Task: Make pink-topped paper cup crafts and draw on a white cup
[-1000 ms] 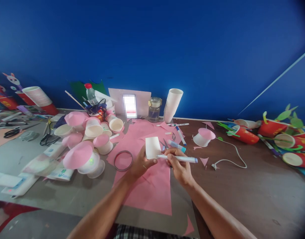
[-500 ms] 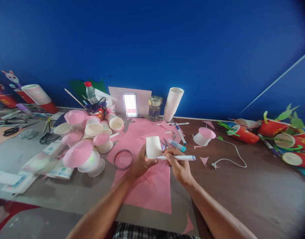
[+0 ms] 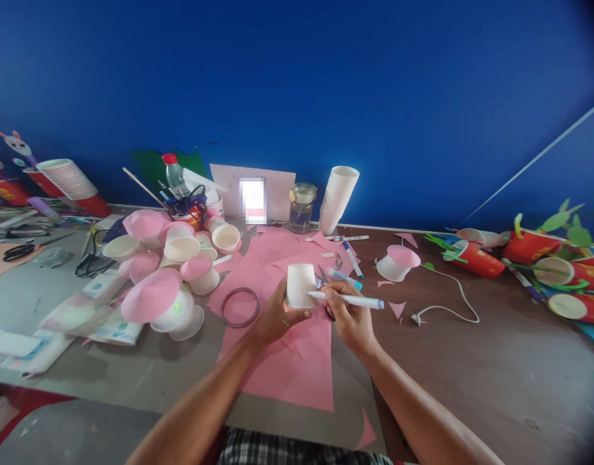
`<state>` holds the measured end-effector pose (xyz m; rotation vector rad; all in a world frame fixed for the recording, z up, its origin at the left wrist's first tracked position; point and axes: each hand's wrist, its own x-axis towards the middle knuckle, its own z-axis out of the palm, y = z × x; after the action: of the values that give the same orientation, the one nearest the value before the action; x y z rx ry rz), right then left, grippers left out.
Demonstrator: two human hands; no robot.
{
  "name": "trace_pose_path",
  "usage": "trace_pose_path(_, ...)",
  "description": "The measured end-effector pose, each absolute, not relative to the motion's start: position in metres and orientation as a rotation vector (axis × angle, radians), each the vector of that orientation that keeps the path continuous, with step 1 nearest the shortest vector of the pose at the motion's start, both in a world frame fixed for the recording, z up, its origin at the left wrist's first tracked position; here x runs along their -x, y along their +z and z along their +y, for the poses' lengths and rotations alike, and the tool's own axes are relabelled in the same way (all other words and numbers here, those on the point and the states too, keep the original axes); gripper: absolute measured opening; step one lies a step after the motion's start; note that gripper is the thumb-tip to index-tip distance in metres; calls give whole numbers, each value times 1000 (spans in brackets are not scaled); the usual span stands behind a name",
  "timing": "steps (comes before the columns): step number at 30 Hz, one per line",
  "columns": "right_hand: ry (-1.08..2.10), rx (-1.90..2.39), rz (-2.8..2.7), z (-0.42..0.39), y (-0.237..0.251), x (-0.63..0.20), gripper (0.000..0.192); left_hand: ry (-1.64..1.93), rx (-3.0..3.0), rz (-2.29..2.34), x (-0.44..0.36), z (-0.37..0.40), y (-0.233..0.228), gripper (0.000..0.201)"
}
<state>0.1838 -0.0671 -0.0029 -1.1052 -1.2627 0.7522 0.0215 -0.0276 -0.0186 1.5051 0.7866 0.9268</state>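
Note:
My left hand (image 3: 276, 316) holds a small white paper cup (image 3: 299, 284) upside down above the pink paper sheets (image 3: 287, 361) in the middle of the table. My right hand (image 3: 348, 318) grips a white marker with a blue cap (image 3: 348, 299), and its tip touches the cup's side. Scissors (image 3: 322, 276) and other markers (image 3: 348, 279) lie just behind my hands.
A pile of white cups with pink paper cones (image 3: 166, 271) sits at the left, beside a tape ring (image 3: 239, 307). A stack of white cups (image 3: 336, 200), a jar (image 3: 301, 206) and a bottle (image 3: 174, 173) stand at the back. Red decorated cups (image 3: 534, 255) lie at the right. A white cable (image 3: 452, 297) crosses the brown table (image 3: 495, 368).
The cup in my left hand has turned a little and now shows its round side. The marker tip stays on it. The view has shifted slightly.

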Motion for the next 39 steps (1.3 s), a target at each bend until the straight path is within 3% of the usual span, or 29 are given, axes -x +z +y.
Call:
trace_pose_path(31,714,1106,-1226,-68,-5,-182,22,933,-1461,761,-26,-28,-19,76)
trace_pose_path(39,736,1140,-1306,-70,-13,-182,23,941,-1476,770,-24,-27,-19,65)
